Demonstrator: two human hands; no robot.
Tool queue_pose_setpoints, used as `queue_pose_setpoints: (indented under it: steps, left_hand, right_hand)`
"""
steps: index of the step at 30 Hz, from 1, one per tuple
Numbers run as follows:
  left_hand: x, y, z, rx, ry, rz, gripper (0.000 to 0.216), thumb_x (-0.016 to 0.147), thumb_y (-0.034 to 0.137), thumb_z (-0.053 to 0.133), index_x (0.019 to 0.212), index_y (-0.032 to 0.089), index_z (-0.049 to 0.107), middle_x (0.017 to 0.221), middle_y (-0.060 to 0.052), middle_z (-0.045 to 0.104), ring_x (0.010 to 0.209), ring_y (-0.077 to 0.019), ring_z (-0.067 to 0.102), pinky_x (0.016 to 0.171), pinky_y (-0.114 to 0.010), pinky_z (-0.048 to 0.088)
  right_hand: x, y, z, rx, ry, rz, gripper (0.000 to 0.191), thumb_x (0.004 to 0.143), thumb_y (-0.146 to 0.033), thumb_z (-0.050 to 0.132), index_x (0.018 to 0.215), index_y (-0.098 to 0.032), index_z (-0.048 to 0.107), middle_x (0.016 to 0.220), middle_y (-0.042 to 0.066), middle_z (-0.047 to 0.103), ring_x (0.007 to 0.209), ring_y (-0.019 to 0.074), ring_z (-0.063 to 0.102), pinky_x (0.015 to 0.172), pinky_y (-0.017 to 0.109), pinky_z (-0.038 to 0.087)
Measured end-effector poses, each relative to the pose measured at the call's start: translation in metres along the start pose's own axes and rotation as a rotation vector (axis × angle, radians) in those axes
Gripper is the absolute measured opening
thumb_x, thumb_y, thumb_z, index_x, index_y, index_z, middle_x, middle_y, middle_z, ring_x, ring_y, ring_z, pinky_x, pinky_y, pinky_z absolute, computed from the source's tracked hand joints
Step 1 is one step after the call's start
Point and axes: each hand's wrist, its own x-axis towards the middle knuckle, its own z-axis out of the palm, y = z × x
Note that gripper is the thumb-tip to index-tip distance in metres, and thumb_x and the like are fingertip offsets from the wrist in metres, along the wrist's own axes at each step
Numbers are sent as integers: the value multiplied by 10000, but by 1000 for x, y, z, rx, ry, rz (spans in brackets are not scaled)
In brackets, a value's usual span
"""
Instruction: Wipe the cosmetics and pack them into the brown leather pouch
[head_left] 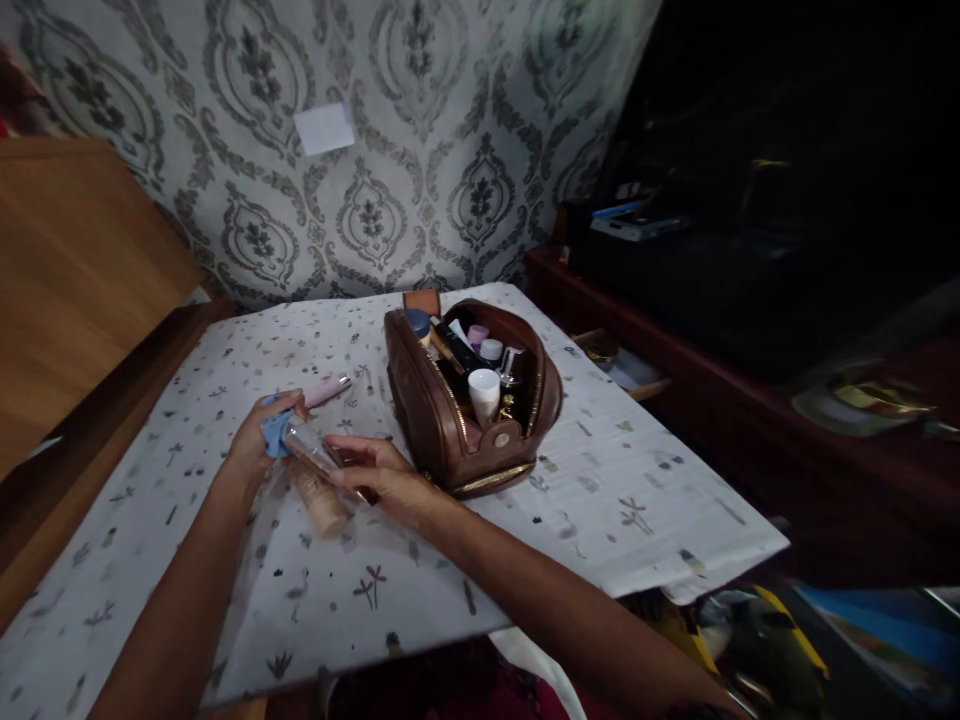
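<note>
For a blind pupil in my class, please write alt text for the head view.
A left hand holds a blue cloth against a clear tube whose other end the right hand holds, over a patterned white tablecloth. An open brown bag of small containers stands alongside.

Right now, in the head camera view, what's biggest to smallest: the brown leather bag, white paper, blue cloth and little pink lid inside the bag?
1. Brown leather bag
2. White paper
3. Blue cloth, partly hidden by fingers
4. Pink lid

The paper is farther away, so really it may be bigger than it looks.
</note>
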Motion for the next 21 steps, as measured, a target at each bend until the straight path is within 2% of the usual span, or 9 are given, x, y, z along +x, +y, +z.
queue_pose_setpoints:
  steps: [3, 7, 12, 16, 21]
  left_hand:
    - [2, -3, 3, -72, 34, 5, 350, 603, 392, 765, 475, 152, 545, 445, 28, 467, 404, -81, 422, 401, -209, 338]
    - [9, -17, 12, -176, 194, 66, 326, 622, 433, 733, 542, 170, 559, 516, 46, 507, 433, -72, 420, 438, -206, 371]
    - [4, -30, 27, -201, 372, 156, 394, 677, 566, 729, 737, 184, 654, 577, 67, 517, 486, -79, 438, 462, -193, 365]
    - [-10, -28, 43, -109, 386, 240, 521, 726, 703, 670, 851, 198, 683, 628, 43, 561, 525, -115, 467, 496, -225, 385]
    - [-19, -25, 51, 99, 310, 300, 545, 769, 713, 637, 932, 197, 706, 781, -8, 661, 661, -156, 560, 619, -257, 448]
  right_hand:
    - [-3, -8, 3, 99, -25, 63, 502, 548, -206, 856, 1040, -218, 758, 870, -18, 740, 752, 123, 640, 657, 214, 460]
    - [-2, -11, 2, 186, -11, 108, 595, 549, -228, 871, 1121, -206, 707, 947, 8, 751, 861, 154, 681, 668, 224, 482]
    - [2, -2, 1, 202, 3, 23, 622, 518, -212, 893, 1106, -226, 691, 1011, -9, 726, 890, 155, 661, 773, 266, 523]
    - [3, 3, 1, 152, 18, -22, 638, 535, -236, 905, 1123, -271, 660, 999, -39, 708, 855, 134, 648, 778, 247, 503]
    - [4, 3, 1, 100, 31, -137, 660, 561, -271, 898, 1153, -274, 608, 1053, -17, 715, 1020, 173, 653, 943, 299, 479]
